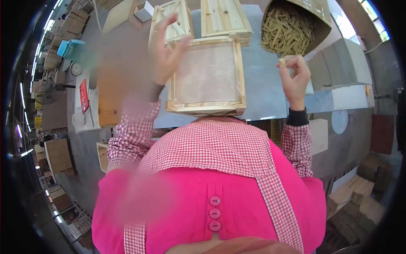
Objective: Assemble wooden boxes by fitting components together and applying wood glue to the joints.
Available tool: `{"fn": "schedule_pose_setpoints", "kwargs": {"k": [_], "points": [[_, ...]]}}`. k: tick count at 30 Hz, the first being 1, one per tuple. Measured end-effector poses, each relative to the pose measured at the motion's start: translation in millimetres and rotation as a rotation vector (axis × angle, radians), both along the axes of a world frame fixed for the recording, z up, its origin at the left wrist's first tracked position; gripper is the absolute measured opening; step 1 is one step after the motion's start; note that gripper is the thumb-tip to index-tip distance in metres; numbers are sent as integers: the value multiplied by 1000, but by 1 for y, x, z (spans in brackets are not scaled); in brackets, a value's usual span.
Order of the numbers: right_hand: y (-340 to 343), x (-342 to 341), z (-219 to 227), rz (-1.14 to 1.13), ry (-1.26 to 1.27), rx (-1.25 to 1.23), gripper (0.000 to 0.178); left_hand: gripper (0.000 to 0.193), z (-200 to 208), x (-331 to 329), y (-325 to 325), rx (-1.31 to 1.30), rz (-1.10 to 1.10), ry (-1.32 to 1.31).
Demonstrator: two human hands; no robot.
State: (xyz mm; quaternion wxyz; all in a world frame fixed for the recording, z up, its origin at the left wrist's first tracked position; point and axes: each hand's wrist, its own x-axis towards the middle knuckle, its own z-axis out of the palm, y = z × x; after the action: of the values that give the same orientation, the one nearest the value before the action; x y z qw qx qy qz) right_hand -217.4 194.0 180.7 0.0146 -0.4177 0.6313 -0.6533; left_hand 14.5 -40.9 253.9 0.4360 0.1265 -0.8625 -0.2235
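Note:
In front of my body lies a shallow rectangular wooden frame [240, 80] with a pale, translucent panel [207, 72] across it. My left hand [167, 57] hovers at the frame's left edge, fingers spread and slightly blurred, holding nothing. To the right, my right hand [297, 80] is raised over the blue tabletop, thumb and forefinger pinched on a small pale yellowish strip [282, 62]. Just beyond that hand, a tilted cardboard box [319, 17] opens toward me. Heaped inside are many curled olive-beige strips [285, 31], similar in colour to the pinched piece.
Two more wooden frames [228, 21] [186, 21] stand behind the near one on the blue table [262, 93]. Stacked grey boards [338, 63] flank the box on the right. At left are a red packet [84, 95] and a round scale dial [76, 68]. Smudges blur the left side.

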Motion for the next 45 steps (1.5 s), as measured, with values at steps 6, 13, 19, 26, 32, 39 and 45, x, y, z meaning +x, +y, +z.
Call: {"fn": "schedule_pose_setpoints", "kwargs": {"k": [6,13,19,26,32,39,45], "points": [[-19,95,107,638,339,259,11,46,42,19,59,-359,-338,-185],[-28,110,109,798,294,411,13,18,33,74,40,572,-573,-425],[-73,21,108,487,851,335,20,23,22,74,-39,-127,-295,-356],[-86,-37,41,436,607,455,20,23,-31,89,-87,100,-98,-479],[-29,10,40,593,572,445,29,23,-30,121,-14,357,-293,-389],[3,54,59,702,461,574,34,31,-15,148,18,413,-327,-510],[6,67,46,547,517,447,37,33,-16,146,36,240,-236,-470]]}}
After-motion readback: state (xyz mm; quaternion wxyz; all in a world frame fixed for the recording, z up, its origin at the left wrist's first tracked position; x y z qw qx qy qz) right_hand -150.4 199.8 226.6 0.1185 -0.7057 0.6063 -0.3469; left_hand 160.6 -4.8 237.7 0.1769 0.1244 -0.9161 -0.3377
